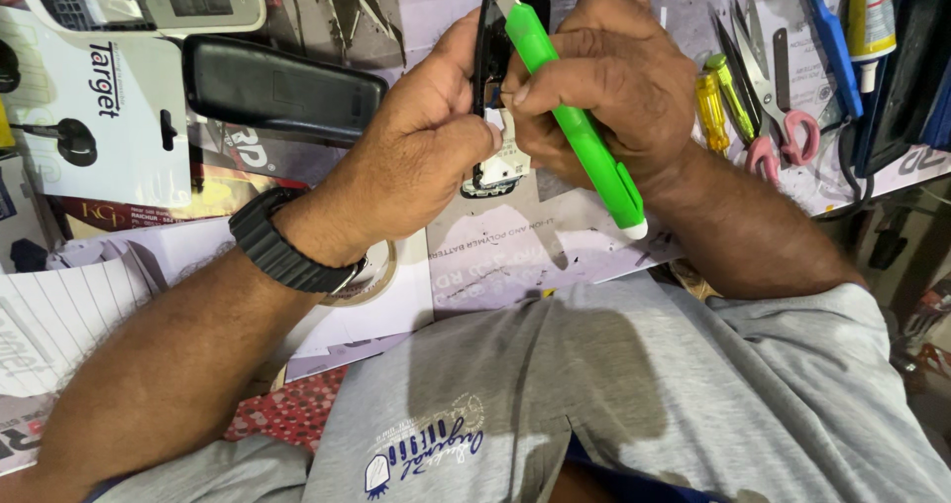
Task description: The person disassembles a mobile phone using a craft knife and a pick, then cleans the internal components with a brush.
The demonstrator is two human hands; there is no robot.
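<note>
right hand (604, 77) gripping green knife (580, 131), left hand (436, 141) holding black phone (490, 42)

hands (426, 156) (604, 87) at centre, far, a cutter (575, 131) between them | long case (282, 87) to their left | scissors (778, 107) and screwdrivers (718, 107) to their right | notepad (59, 310) near left

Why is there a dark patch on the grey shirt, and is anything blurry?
Head view: light from above makes the hands and arms cast a shadow on the grey shirt; the left hand, right hand and green utility knife look sharp; edges bend slightly, nothing glares.
</note>
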